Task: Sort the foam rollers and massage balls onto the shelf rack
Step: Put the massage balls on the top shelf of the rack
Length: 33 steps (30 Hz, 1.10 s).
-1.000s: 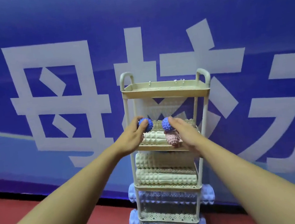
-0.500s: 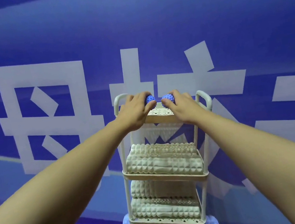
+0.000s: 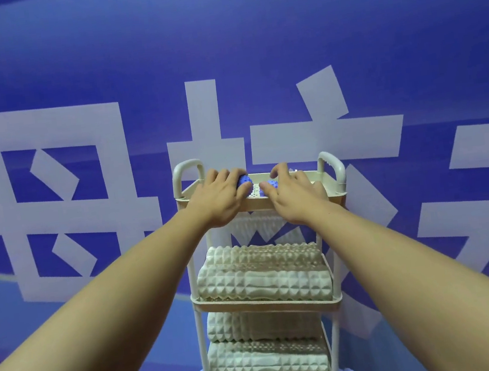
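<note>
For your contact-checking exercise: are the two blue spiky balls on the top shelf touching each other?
Apart. The head view shows pale perforated shelf floor between the left blue ball, under the left hand, and the right blue ball, under the right hand.

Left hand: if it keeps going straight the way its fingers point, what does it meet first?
Probably the cream plastic top tray's far rim, then the blue wall; depth is unclear. The left hand grips a blue spiky massage ball.
</note>
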Tool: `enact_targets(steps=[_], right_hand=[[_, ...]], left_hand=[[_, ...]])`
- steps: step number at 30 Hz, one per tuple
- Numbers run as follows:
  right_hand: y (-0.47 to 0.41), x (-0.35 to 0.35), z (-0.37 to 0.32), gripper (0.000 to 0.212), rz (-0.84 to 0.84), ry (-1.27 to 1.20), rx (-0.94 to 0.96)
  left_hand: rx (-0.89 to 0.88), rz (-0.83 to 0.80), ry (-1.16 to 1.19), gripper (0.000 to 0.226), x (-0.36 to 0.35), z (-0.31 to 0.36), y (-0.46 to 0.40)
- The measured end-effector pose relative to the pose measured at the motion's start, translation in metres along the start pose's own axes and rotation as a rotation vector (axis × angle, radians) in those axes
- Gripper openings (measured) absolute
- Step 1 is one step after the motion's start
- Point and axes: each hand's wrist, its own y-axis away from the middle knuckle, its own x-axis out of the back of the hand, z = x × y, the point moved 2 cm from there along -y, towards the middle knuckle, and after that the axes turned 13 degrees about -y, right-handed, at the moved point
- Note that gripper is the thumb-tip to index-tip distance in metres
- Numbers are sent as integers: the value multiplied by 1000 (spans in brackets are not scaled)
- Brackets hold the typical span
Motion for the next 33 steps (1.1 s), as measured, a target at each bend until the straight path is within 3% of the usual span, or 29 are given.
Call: enact_targets(steps=[5, 11, 20, 28, 30, 33], right_hand=[[4, 1, -3, 39, -20, 78, 43], [4, 1, -1, 45, -24, 95, 78], [5, -1, 4, 57, -12, 70, 113], [79, -18, 15, 43, 320, -202, 430], [115, -42, 22, 40, 327, -247, 432], [172, -99, 45, 40, 196, -254, 338]], left_hand=[[-92, 20, -119, 74, 0, 4, 8], [0, 5, -4, 46, 4, 7, 10], [-14, 63, 26, 55, 1, 7, 20], [102, 422, 168, 43, -7, 25, 108], [145, 402, 218, 41, -29, 34, 144], [189, 245, 279, 43, -84, 51, 203]])
